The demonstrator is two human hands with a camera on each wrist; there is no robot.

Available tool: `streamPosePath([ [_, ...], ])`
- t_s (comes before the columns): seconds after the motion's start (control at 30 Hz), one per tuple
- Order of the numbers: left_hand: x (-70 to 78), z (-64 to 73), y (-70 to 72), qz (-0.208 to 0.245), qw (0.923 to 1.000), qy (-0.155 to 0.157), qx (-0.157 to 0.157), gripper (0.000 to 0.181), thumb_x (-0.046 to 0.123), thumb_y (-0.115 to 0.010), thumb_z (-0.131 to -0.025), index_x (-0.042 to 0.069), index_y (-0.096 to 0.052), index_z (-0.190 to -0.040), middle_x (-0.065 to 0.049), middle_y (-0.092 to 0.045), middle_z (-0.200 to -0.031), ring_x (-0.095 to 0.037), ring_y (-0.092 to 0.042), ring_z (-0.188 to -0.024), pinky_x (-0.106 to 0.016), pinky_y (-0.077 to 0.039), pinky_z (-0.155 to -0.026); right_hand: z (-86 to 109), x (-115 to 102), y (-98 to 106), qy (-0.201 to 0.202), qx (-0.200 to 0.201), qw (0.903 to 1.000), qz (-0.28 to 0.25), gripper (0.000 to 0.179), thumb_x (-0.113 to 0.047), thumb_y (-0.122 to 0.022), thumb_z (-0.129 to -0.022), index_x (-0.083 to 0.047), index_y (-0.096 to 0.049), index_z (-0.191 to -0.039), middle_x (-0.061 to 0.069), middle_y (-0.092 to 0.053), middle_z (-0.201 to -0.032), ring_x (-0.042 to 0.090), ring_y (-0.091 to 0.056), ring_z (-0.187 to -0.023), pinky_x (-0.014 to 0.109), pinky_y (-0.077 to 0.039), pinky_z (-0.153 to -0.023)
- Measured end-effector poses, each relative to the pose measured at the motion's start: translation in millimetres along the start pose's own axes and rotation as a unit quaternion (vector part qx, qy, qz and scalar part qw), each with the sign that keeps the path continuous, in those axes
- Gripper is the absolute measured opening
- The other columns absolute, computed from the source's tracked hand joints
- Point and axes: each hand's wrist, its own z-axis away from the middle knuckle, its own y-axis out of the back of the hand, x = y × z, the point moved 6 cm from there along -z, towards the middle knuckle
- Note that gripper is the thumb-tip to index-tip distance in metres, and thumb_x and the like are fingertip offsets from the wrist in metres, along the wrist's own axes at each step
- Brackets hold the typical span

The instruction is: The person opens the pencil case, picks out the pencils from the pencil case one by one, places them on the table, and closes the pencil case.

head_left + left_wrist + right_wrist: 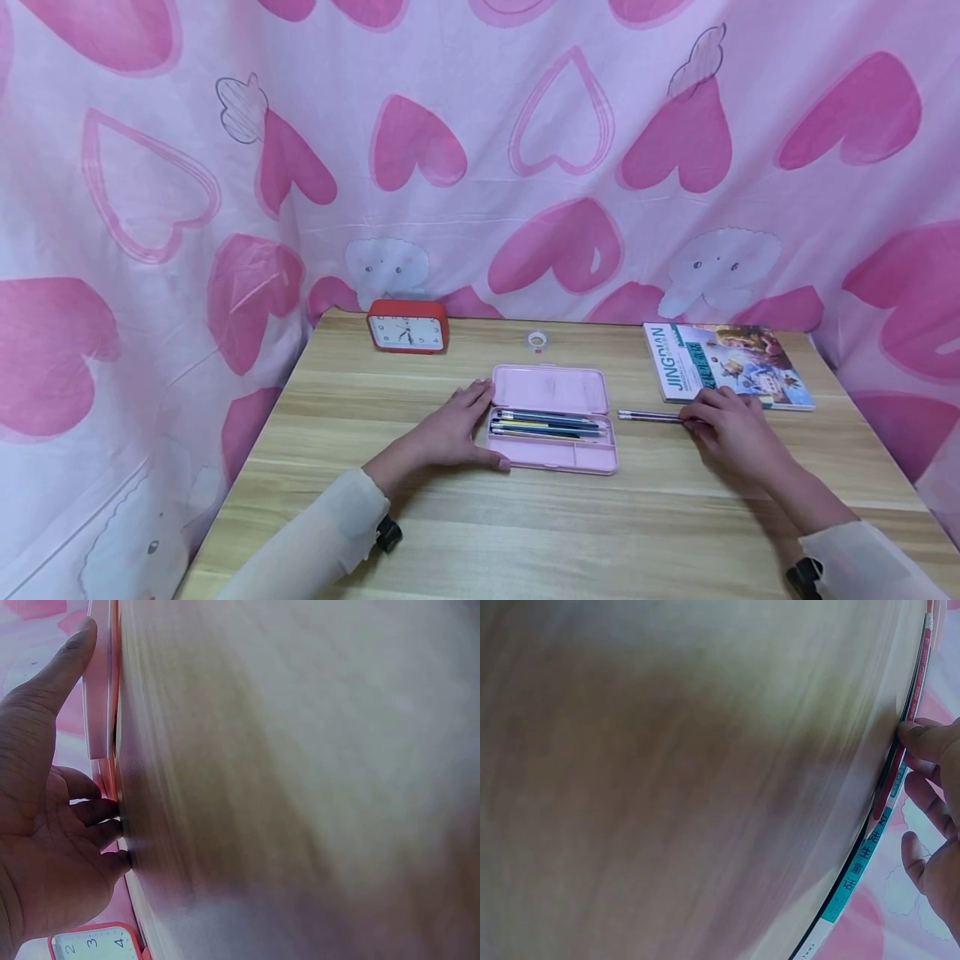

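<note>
A pink pencil case [547,387] lies unfolded on the table, with several pencils [551,427] in its rear compartment. My left hand [450,429] touches the case's left end, thumb near the front corner and fingers spread toward the back. In the left wrist view the straight thumb [71,660] lies along the case's edge [99,690]. To the right of the case, my right hand [731,429] pinches pencils [647,416] between thumb and fingertips, their eraser ends facing the case. The right wrist view shows a red pencil [922,671] in that pinch, low beside the magazine.
Behind the right hand lies a magazine [731,362] with a colourful cover. A red clock [408,327] stands at the back left of the wooden table [480,533]. Behind the case sits a small tape roll [537,340]. A pink heart-patterned curtain [465,225] hangs around the table.
</note>
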Motion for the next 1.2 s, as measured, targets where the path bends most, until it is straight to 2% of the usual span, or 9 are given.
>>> streamPosePath([
  [0.4, 0.7, 0.6, 0.2, 0.004, 1.0000, 0.003, -0.002, 0.137, 0.085, -0.082, -0.077, 0.026, -0.012, -0.180, 0.002, -0.007, -0.189, -0.030, -0.007, -0.176, -0.059, -0.018, -0.141, 1.3, 2, -2, -0.002, -0.002, 1.0000, 0.001, 0.024, -0.006, -0.085, -0.094, -0.024, -0.084, -0.111, 0.002, -0.073, -0.111, 0.031, -0.059, -0.107, 0.053, -0.037, -0.089],
  [0.6, -0.1, 0.6, -1.0, 0.001, 1.0000, 0.000, 0.000, 0.138, 0.085, -0.083, -0.077, 0.026, -0.012, -0.180, 0.002, -0.008, -0.189, -0.029, -0.008, -0.176, -0.058, -0.019, -0.141, 0.3, -1, 0, 0.004, 0.007, 1.0000, -0.005, 0.024, -0.007, -0.087, -0.093, -0.024, -0.084, -0.109, 0.001, -0.073, -0.110, 0.029, -0.059, -0.105, 0.048, -0.035, -0.086],
  [0.77, -1.6, 0.4, -1.9, -0.001, 1.0000, -0.003, 0.003, 0.138, 0.085, -0.082, -0.077, 0.025, -0.012, -0.180, 0.002, -0.008, -0.189, -0.028, -0.008, -0.176, -0.057, -0.019, -0.141, -8.5, -15, 8, 0.009, 0.017, 0.9997, -0.016, 0.021, -0.015, -0.089, -0.093, -0.023, -0.085, -0.112, 0.000, -0.075, -0.111, 0.028, -0.060, -0.109, 0.049, -0.038, -0.087],
  [0.9, -2.3, 0.1, -1.5, -0.001, 1.0000, -0.003, 0.004, 0.138, 0.085, -0.082, -0.077, 0.025, -0.012, -0.180, 0.003, -0.008, -0.189, -0.028, -0.008, -0.176, -0.057, -0.019, -0.141, -19.0, -30, 13, 0.016, 0.008, 0.9992, -0.035, 0.020, -0.017, -0.087, -0.096, -0.021, -0.086, -0.116, 0.001, -0.076, -0.115, 0.029, -0.060, -0.112, 0.053, -0.042, -0.089],
  [1.1, -1.6, -0.4, -0.8, 0.000, 1.0000, -0.003, 0.002, 0.138, 0.085, -0.082, -0.077, 0.025, -0.012, -0.180, 0.002, -0.008, -0.189, -0.030, -0.008, -0.176, -0.059, -0.020, -0.141, -33.1, -55, 9, 0.027, -0.002, 0.9982, -0.053, 0.022, -0.016, -0.087, -0.096, -0.019, -0.086, -0.118, 0.004, -0.078, -0.120, 0.032, -0.063, -0.119, 0.057, -0.043, -0.095],
  [1.2, -1.2, -1.1, -0.7, 0.002, 1.0000, -0.004, 0.003, 0.138, 0.085, -0.082, -0.077, 0.024, -0.013, -0.180, 0.001, -0.008, -0.189, -0.030, -0.008, -0.176, -0.059, -0.021, -0.140, -38.8, -70, 5, 0.043, 0.000, 0.9973, -0.060, 0.022, -0.016, -0.087, -0.096, -0.018, -0.086, -0.118, 0.003, -0.079, -0.119, 0.031, -0.064, -0.117, 0.056, -0.045, -0.095],
])
